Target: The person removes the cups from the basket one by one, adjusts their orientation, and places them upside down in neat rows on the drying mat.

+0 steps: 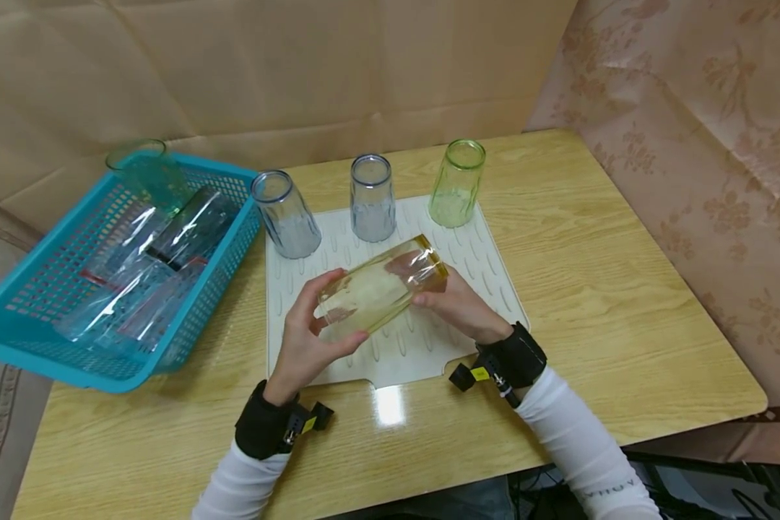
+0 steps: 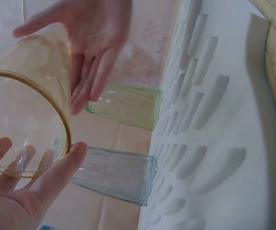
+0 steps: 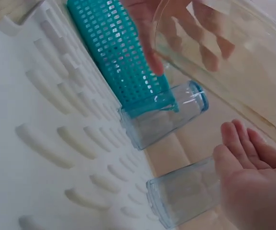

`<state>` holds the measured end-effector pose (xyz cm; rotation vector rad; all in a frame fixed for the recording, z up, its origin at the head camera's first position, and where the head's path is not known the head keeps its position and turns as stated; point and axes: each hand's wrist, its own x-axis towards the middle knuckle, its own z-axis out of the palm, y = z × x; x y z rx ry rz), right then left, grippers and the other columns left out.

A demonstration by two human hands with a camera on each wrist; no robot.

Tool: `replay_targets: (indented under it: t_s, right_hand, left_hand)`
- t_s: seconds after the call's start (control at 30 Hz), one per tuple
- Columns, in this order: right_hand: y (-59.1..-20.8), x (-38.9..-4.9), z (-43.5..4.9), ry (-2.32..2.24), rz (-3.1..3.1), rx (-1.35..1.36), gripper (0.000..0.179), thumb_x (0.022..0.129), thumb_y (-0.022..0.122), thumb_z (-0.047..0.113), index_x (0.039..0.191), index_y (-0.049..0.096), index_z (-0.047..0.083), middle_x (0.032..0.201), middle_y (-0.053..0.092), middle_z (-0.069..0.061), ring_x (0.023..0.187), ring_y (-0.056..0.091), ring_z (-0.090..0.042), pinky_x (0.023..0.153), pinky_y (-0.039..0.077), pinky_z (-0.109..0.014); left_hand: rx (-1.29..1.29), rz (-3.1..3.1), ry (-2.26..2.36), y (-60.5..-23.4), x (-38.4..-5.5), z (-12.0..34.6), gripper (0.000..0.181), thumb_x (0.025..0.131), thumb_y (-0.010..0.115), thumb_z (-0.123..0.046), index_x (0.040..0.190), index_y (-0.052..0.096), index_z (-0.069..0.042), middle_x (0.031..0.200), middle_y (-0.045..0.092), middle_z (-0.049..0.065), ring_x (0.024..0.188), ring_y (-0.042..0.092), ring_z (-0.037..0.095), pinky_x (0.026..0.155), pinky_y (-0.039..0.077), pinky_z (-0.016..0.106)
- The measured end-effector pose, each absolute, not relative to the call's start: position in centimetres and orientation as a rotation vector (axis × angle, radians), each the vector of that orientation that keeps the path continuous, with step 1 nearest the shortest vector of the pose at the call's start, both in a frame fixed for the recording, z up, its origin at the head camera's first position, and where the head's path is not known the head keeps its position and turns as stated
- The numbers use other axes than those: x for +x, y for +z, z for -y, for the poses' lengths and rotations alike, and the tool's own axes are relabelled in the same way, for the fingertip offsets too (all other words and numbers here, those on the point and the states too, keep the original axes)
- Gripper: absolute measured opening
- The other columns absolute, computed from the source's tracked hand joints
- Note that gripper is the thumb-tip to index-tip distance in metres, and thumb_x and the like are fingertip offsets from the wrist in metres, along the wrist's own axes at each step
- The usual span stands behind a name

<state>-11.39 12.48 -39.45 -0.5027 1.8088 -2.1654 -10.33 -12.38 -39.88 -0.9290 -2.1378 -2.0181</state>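
Nearest the head camera, your white sleeves (image 1: 575, 440) run up from the bottom edge, which cuts them off; the lettering on the right one is only partly readable. Black fabric wrist straps (image 1: 516, 355) carry small dark camera units (image 1: 308, 419).

Ahead of them, the amber glass tumbler (image 1: 367, 292) lies tilted between your hands. Your left hand (image 1: 305, 343) grips one end, fingers bent around its smooth wall. Your right hand (image 1: 464, 307) is at the other, thumb spread and fingers loosely extended; you cannot tell how firmly they press. Which end is the mouth is unclear.

Below the grip spreads a white drip mat (image 1: 390, 357), moulded with curved ridges and notched along its near edge; your hands and the tumbler hide its middle. Beyond the grip, two faceted bluish tumblers (image 1: 373, 206) and, farther right, a green tumbler (image 1: 456, 188) stand on it, tapering upward.

Left of the grip, a perforated turquoise plastic basket (image 1: 224, 278) holds overlapping clear glassware (image 1: 136, 303), hard to separate through the glare, and a greenish glass (image 1: 149, 177) leaning above its rim. Wood-grain tabletop (image 1: 591, 289) surrounds the mat.
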Motion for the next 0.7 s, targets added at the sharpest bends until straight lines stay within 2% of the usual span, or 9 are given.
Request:
replay_targets:
  t_s: [0.1, 0.17, 0.23, 0.3, 0.37, 0.47, 0.57, 0.7]
  right_hand:
    - [-39.2, -11.4, -12.2, -2.229, -1.750, -0.494, 0.081, 0.075, 0.080, 0.047, 0.136, 0.044, 0.008, 0.136, 0.046, -0.017, 0.131, 0.040, -0.030, 0.109, 0.031, -0.040]
    - [-38.9, -11.4, -12.1, -2.229, -1.749, -0.496, 0.083, 0.074, 0.081, 0.045, 0.137, 0.043, 0.007, 0.135, 0.047, -0.018, 0.130, 0.042, -0.032, 0.109, 0.031, -0.045]
    - [-38.5, -11.4, -12.2, -2.192, -1.792, -0.487, 0.086, 0.073, 0.082, 0.046, 0.138, 0.043, 0.005, 0.133, 0.048, -0.018, 0.125, 0.046, -0.033, 0.104, 0.038, -0.045]
    - [-38.1, -11.5, -12.3, -2.136, -1.848, -0.488, 0.088, 0.072, 0.083, 0.045, 0.138, 0.042, 0.003, 0.132, 0.050, -0.018, 0.122, 0.049, -0.033, 0.100, 0.042, -0.045]
    - [-37.6, -11.5, -12.6, -2.059, -1.936, -0.501, 0.087, 0.071, 0.084, 0.045, 0.136, 0.044, 0.003, 0.130, 0.051, -0.017, 0.119, 0.051, -0.032, 0.096, 0.046, -0.043]
    - [-37.0, -11.7, -13.1, -1.961, -2.025, -0.530, 0.086, 0.072, 0.084, 0.043, 0.136, 0.044, 0.003, 0.128, 0.053, -0.016, 0.118, 0.052, -0.030, 0.093, 0.048, -0.041]
    - [-36.4, -11.8, -13.3, -1.889, -2.059, -0.546, 0.085, 0.073, 0.084, 0.039, 0.139, 0.043, 0.005, 0.128, 0.053, -0.014, 0.116, 0.053, -0.030, 0.091, 0.049, -0.042]
    - [-35.6, -12.1, -13.5, -1.826, -2.081, -0.564, 0.085, 0.074, 0.085, 0.033, 0.141, 0.041, 0.006, 0.129, 0.053, -0.012, 0.115, 0.054, -0.031, 0.091, 0.049, -0.041]
  left_hand:
    - [-0.969, 2.126, -2.044, -40.1, -10.2, 12.3, 0.089, 0.064, 0.078, 0.020, 0.140, 0.033, 0.005, 0.139, 0.037, 0.022, 0.122, 0.040, 0.037, 0.083, 0.053, 0.041]
    - [-0.984, 2.140, -2.055, -40.2, -10.2, 12.2, 0.090, 0.065, 0.078, 0.020, 0.140, 0.031, 0.005, 0.139, 0.035, 0.022, 0.124, 0.038, 0.038, 0.084, 0.052, 0.046]
    - [-0.971, 2.197, -2.024, -40.3, -10.1, 12.3, 0.090, 0.066, 0.080, 0.016, 0.139, 0.030, 0.004, 0.139, 0.035, 0.022, 0.121, 0.040, 0.042, 0.081, 0.052, 0.051]
    - [-0.947, 2.275, -1.978, -40.2, -10.1, 12.3, 0.090, 0.066, 0.082, 0.010, 0.139, 0.030, 0.002, 0.138, 0.036, 0.019, 0.119, 0.043, 0.041, 0.079, 0.052, 0.054]
    - [-0.928, 2.352, -1.908, -40.3, -10.1, 12.2, 0.091, 0.066, 0.085, 0.004, 0.139, 0.030, -0.001, 0.137, 0.039, 0.017, 0.117, 0.045, 0.039, 0.078, 0.052, 0.054]
    - [-0.939, 2.420, -1.839, -40.4, -10.2, 12.1, 0.093, 0.066, 0.088, -0.001, 0.139, 0.030, -0.002, 0.139, 0.039, 0.015, 0.122, 0.045, 0.032, 0.085, 0.050, 0.053]
    - [-0.958, 2.432, -1.797, -40.6, -10.2, 12.0, 0.095, 0.064, 0.089, -0.002, 0.139, 0.029, -0.001, 0.138, 0.040, 0.017, 0.124, 0.045, 0.034, 0.089, 0.049, 0.051]
    - [-0.956, 2.452, -1.730, -40.8, -10.3, 11.8, 0.097, 0.062, 0.091, -0.005, 0.138, 0.030, -0.001, 0.137, 0.042, 0.018, 0.119, 0.048, 0.038, 0.089, 0.047, 0.054]
